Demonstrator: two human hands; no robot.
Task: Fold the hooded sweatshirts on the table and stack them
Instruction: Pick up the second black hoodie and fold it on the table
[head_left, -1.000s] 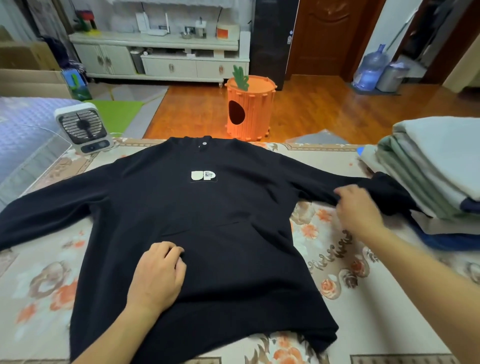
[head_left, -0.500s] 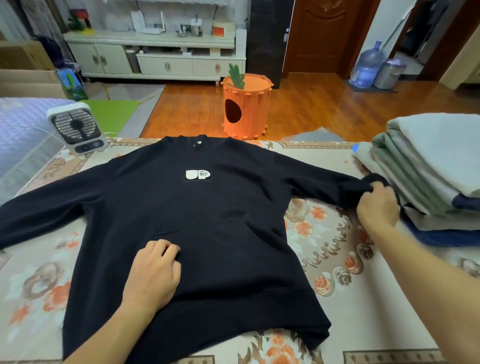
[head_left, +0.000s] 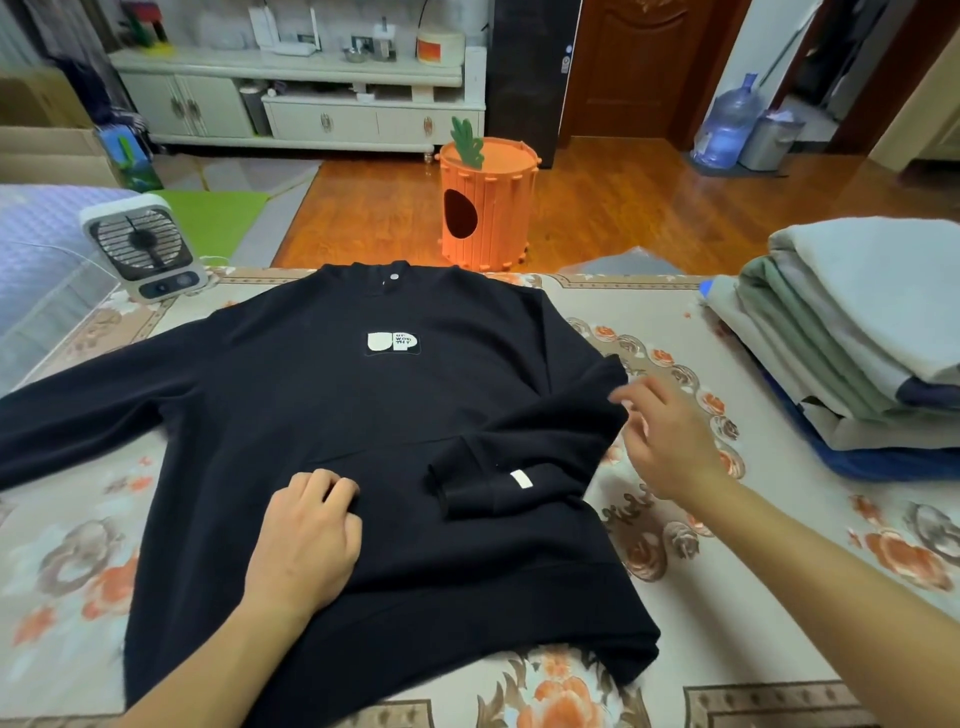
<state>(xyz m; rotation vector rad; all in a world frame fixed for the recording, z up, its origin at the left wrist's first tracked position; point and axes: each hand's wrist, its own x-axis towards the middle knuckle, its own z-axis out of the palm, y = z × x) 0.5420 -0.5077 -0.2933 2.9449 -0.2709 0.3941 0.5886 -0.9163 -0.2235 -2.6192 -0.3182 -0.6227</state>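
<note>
A black hooded sweatshirt (head_left: 322, 415) with a white chest logo lies face up on the flowered table (head_left: 727, 597). Its right sleeve (head_left: 519, 467) is folded inward across the front pocket, cuff with a small white tag near the middle. The other sleeve stretches out flat to the left. My left hand (head_left: 306, 540) presses down on the lower front with fingers curled under. Beside the fold at the sleeve's shoulder hovers my right hand (head_left: 670, 441), fingers spread and loose, holding nothing. A stack of folded sweatshirts (head_left: 852, 332) sits at the right edge.
A small white desk fan (head_left: 143, 252) stands at the table's far left corner. Beyond the far edge, on the wooden floor, is an orange carrot-style bin (head_left: 488, 202). Bare tablecloth shows between the sweatshirt and the stack.
My right hand gripped the right sleeve's cuff near the stack, carried it inward over the body and let it go. The left hand stayed pressing on the front.
</note>
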